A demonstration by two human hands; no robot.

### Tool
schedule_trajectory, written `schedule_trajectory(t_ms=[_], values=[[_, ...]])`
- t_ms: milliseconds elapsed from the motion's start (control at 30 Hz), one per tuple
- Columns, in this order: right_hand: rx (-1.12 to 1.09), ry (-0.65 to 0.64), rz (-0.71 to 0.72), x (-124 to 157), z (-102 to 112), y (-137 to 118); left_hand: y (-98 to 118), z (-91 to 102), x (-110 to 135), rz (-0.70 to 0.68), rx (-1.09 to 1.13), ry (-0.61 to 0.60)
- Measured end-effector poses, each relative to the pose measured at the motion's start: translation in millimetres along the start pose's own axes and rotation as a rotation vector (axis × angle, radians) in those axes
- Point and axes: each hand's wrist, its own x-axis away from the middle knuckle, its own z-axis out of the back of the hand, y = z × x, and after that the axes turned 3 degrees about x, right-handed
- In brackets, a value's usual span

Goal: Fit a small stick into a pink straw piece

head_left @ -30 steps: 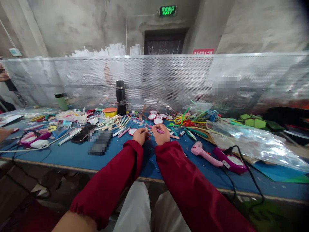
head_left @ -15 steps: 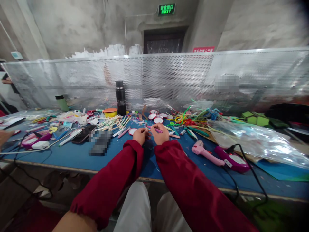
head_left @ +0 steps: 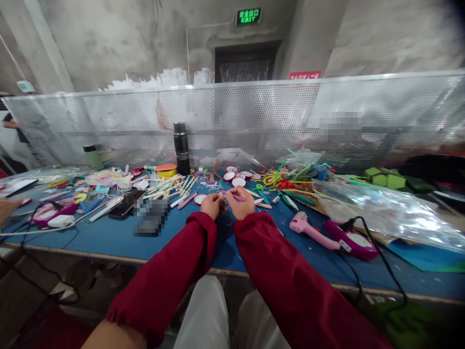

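My right hand (head_left: pixel 242 205) is closed around a slim pink pen-like stick (head_left: pixel 238 198), which pokes out from between the fingers. Close beside it, my left hand (head_left: pixel 210 206) is pinched at the fingertips; whatever small piece sits there is too tiny to make out. Both hands hover just over the blue table (head_left: pixel 178 252), their fingertips almost meeting. Right behind them lie several white round lids with red rims (head_left: pixel 238 182), and another white disc (head_left: pixel 199 199) lies by my left hand. Pink and white sticks (head_left: pixel 187 200) rest to the left.
A black bottle (head_left: pixel 181 150) stands at the back before a perforated metal screen (head_left: pixel 254 116). Phones (head_left: pixel 125 204) lie left. On the right are a pink handheld tool (head_left: pixel 314 232), a purple corded box (head_left: pixel 350 240) and clear plastic bags (head_left: pixel 385 208). Another person's hand (head_left: pixel 5 208) shows far left.
The view has shifted very slightly. Both hands stay together in the same place, with the pink stick still in my right fingers.
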Motion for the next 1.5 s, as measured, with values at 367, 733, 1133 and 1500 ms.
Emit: schedule_trajectory(t_ms=[367,733,1133,1500], values=[[-0.009,-0.011,-0.013,2,1,0,0,-1.2,3,-0.020,0.004,0.027],[-0.008,-0.041,-0.053,9,5,-1,1,-7.2,11,-0.021,0.085,0.030],[0.024,-0.104,-0.065,10,10,-13,1,-13.3,9,0.048,0.291,-0.154],[0.097,-0.012,-0.029,26,12,-25,6,-8.7,30,0.056,0.346,-0.148]])
